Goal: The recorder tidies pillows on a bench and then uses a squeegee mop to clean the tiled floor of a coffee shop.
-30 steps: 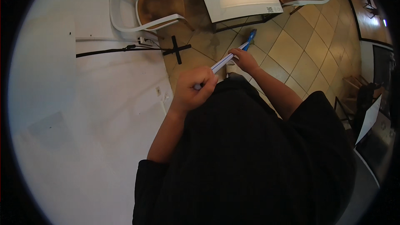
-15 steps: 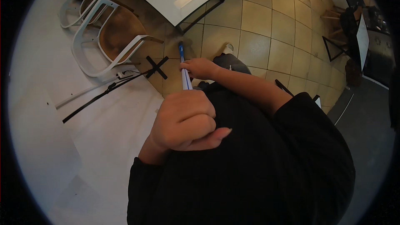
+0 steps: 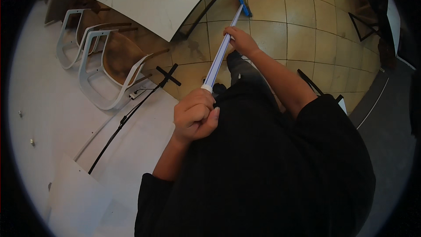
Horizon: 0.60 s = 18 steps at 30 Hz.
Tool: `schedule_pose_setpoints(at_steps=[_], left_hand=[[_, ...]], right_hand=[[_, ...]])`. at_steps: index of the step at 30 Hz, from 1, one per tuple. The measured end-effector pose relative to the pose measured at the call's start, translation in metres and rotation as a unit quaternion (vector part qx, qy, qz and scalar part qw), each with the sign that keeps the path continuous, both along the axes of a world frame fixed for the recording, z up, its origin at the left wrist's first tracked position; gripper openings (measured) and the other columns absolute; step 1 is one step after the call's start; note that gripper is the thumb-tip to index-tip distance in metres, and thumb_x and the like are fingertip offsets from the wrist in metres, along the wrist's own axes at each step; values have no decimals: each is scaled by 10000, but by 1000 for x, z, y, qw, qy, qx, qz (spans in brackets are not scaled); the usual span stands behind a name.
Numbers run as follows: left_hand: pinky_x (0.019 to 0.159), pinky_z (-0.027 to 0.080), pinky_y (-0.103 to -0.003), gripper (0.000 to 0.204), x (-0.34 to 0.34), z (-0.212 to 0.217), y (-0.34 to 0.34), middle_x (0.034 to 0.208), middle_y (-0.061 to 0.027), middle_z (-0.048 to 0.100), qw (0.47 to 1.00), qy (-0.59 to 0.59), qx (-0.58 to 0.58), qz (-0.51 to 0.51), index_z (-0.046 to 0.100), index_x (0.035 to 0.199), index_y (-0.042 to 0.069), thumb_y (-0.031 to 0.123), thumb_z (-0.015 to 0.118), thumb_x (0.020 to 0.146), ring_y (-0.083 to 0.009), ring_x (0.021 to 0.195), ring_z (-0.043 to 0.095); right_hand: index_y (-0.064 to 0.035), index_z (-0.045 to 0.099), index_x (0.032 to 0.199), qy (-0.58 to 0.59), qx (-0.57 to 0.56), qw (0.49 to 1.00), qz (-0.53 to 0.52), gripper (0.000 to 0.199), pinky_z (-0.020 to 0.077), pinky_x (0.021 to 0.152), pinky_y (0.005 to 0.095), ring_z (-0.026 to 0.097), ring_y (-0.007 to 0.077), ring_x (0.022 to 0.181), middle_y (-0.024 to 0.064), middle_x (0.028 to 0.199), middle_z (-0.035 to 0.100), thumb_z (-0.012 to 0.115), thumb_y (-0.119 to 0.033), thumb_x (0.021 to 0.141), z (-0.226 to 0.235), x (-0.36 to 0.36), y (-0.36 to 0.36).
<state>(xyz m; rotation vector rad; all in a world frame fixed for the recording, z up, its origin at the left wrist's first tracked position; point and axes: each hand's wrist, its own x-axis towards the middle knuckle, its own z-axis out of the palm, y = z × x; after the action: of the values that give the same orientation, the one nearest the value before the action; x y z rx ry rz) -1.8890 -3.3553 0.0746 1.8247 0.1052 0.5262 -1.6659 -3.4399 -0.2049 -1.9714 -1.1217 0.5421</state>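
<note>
A mop with a white, blue-striped pole [image 3: 219, 59] slants away from me across the tiled floor. My left hand [image 3: 195, 116] is closed around the pole's near end, close to my body. Farther down, my right hand [image 3: 242, 41] is wrapped around the same pole with the arm stretched out. The mop's narrow blue head [image 3: 243, 2] rests on the tiles at the far end, to the right of the table. How its underside looks is hidden.
A white-topped table [image 3: 144, 0] with dark metal legs stands ahead on the left. Two white-framed chairs [image 3: 120, 59] with brown seats are beside it. A black stand with a cross-shaped base [image 3: 168, 75] is near the white wall. Dark furniture [image 3: 372, 8] lies far right.
The mop head has swung forward and to the right, away from the table's corner. My right hand has moved forward and right; my left hand has lowered toward my body.
</note>
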Motion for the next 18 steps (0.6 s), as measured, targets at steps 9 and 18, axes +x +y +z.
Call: schedule_pose_setpoints(at_steps=[9,18], left_hand=[[475,411,-328,376,124,112,34,535,-19,493,970,-64,-58,-229,487,611,97,184,795,807,-194,473,508],[582,413,-340,420,182,46,20,575,-26,464,978,134,-19,-156,430,584,103,91,792,796,-216,551,494]], right_hand=[[-165,670,1086,11,136,973,185,231,511,941,396,640,284,1041,25,1095,704,733,-138,866,52,28,39],[-195,667,1032,-36,63,984,162,168,547,825,442,679,310,972,44,974,711,668,-156,868,-31,107,8]])
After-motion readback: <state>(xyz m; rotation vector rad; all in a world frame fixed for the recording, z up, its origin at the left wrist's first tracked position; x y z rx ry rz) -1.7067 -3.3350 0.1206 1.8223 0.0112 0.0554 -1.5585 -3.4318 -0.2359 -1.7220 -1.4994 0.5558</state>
